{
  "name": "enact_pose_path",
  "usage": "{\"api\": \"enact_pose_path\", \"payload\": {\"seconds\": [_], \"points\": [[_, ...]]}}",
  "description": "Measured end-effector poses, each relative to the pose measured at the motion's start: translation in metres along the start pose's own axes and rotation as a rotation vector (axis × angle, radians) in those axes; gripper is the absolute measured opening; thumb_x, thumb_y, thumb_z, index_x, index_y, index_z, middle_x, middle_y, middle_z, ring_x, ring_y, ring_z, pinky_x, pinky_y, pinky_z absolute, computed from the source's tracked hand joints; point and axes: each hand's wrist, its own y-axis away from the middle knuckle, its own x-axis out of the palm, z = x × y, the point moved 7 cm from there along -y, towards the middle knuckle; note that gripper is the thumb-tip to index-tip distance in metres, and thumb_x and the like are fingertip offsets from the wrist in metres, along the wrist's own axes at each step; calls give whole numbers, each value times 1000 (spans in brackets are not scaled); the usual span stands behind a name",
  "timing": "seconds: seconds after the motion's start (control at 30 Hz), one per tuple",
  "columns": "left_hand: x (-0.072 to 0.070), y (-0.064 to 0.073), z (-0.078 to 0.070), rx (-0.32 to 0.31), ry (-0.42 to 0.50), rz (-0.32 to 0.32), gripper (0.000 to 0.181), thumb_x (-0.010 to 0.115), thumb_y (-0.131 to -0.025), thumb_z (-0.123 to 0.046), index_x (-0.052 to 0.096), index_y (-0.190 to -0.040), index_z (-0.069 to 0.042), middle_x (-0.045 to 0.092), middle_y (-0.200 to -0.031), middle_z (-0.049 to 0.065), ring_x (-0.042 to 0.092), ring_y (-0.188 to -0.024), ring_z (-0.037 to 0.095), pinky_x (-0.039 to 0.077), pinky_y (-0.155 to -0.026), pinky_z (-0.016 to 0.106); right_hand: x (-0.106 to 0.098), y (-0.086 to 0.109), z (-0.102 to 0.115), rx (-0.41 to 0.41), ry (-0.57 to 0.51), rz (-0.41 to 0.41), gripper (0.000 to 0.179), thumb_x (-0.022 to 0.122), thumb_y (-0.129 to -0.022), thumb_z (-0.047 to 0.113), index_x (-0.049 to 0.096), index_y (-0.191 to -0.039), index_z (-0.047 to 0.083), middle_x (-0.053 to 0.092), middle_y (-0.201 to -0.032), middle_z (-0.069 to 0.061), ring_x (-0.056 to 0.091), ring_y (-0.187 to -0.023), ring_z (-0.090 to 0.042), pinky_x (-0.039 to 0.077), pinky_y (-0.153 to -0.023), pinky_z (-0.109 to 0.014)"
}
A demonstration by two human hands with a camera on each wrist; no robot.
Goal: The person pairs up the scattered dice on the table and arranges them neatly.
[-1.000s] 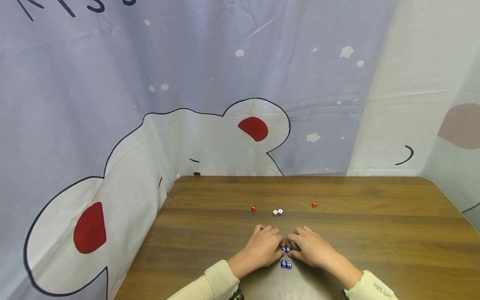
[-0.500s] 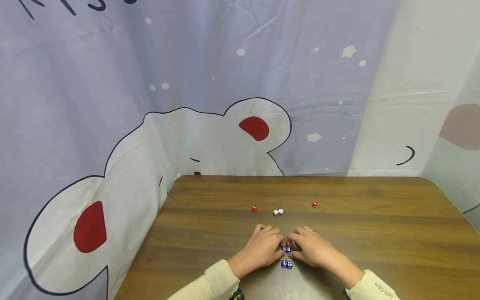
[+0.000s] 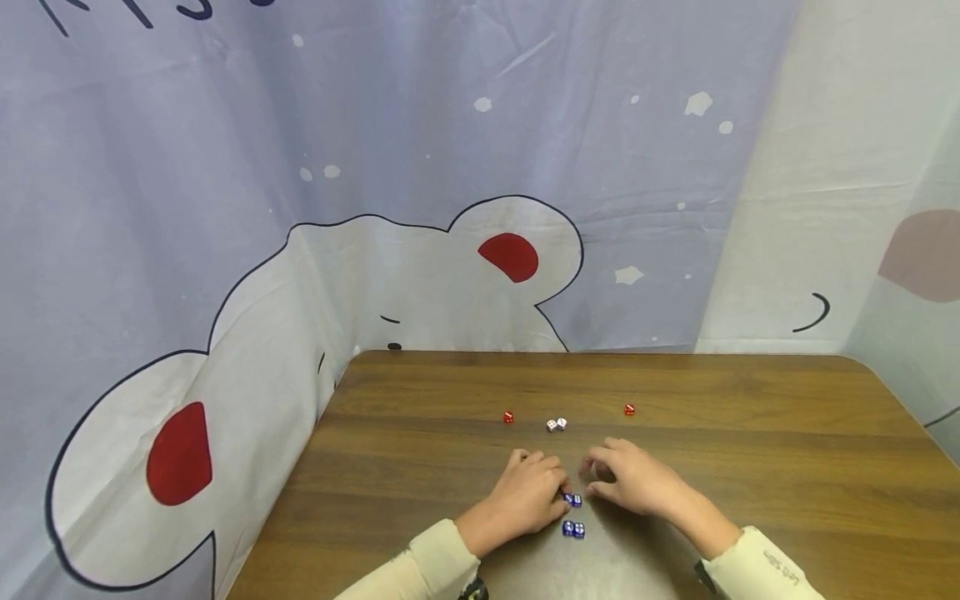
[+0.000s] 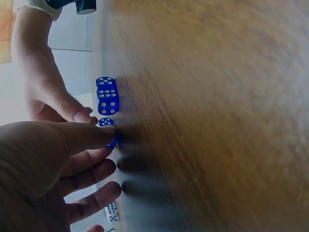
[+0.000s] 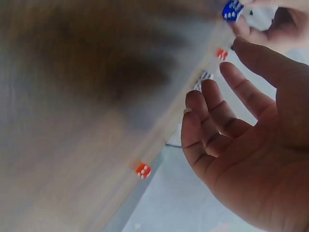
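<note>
My left hand (image 3: 519, 496) pinches the left of 2 blue dice (image 3: 576, 500), side by side on the table (image 3: 412, 433). My right hand (image 3: 636, 479), loosely bent, holding nothing, is just right of them.

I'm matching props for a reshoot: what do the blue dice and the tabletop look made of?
Blue dice: probably smooth plastic, slightly glossy, given their even colour and rounded edges.
Tabletop: wood or wood-look laminate, brown-grained, with a soft sheen.
</note>
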Motion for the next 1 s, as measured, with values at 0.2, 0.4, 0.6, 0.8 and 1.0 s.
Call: {"api": "enact_pose_path", "payload": {"seconds": [0.2, 0.4, 0.6, 0.8, 1.0], "points": [[-1, 1, 0, 6, -15, -24, 19, 78, -85, -46, 72, -93, -31, 62, -92, -17, 55, -89, 6, 41, -90, 36, -13, -3, -16, 72, -35, -8, 26, 80, -86, 22, 69, -108, 15, 63, -99, -2, 65, -91, -22, 53, -74, -39], [-1, 2, 0, 6, -19, -36, 19, 78, -84, -46, 73, -95, -31, 63, -93, -17, 56, -90, 6, 41, -91, 35, -28, -7, -36, 66, -21, -83, 31, 81, -85, 21, 69, -113, 12, 63, -105, -9, 65, -98, -30, 53, -83, -49], [-2, 2, 0, 10, -16, -47, 19, 78, -84, -46, 72, -92, -30, 61, -91, -17, 55, -89, 6, 41, -90, 34, -37, -9, -61, 79, -19, -123, 38, 80, -86, 25, 69, -120, 10, 60, -103, -12, 61, -96, -30, 51, -81, -49], [-2, 2, 0, 7, -10, -39, 19, 78, -84, -46, 71, -92, -29, 61, -91, -17, 54, -88, 6, 40, -90, 34, -43, -12, -85, 128, -78, -141, 47, 81, -86, 28, 68, -127, 7, 60, -105, -15, 58, -93, -29, 48, -79, -46], [-2, 2, 1, -4, 2, -19, 19, 77, -86, -45, 72, -94, -29, 61, -92, -17, 54, -89, 5, 40, -91, 34, -39, -15, -110, 206, -111, -105, 51, 78, -89, 34, 65, -132, 9, 59, -109, -17, 57, -98, -30, 47, -81, -47]]}}
